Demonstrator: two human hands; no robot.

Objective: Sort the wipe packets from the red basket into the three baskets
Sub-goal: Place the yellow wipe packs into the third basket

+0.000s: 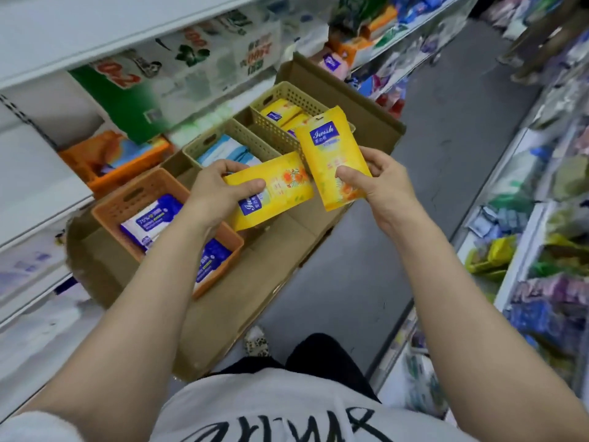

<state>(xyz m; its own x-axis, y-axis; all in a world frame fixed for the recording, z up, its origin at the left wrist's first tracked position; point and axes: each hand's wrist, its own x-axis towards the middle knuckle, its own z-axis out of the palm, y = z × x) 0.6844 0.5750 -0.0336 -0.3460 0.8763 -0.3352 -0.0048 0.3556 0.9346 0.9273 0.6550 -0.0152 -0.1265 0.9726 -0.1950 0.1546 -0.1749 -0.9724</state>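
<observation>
My left hand point(220, 193) grips a yellow wipe packet point(280, 189) above the near orange basket point(127, 199), which holds blue-and-white packets point(149, 224). My right hand point(379, 180) holds a second yellow wipe packet point(328, 148) upright, just in front of the far beige basket point(287, 94), where more yellow packets point(280, 113) lie. Between them stands the middle beige basket point(204, 145) with pale blue packets point(226, 151). The red basket point(111, 164) sits on the shelf to the left, with packets inside.
The three baskets stand in a row on a flat cardboard tray point(280, 250) over the aisle floor point(430, 154). White shelves with packaged goods point(191, 59) run along the left. Another stocked shelf point(548, 186) lines the right side.
</observation>
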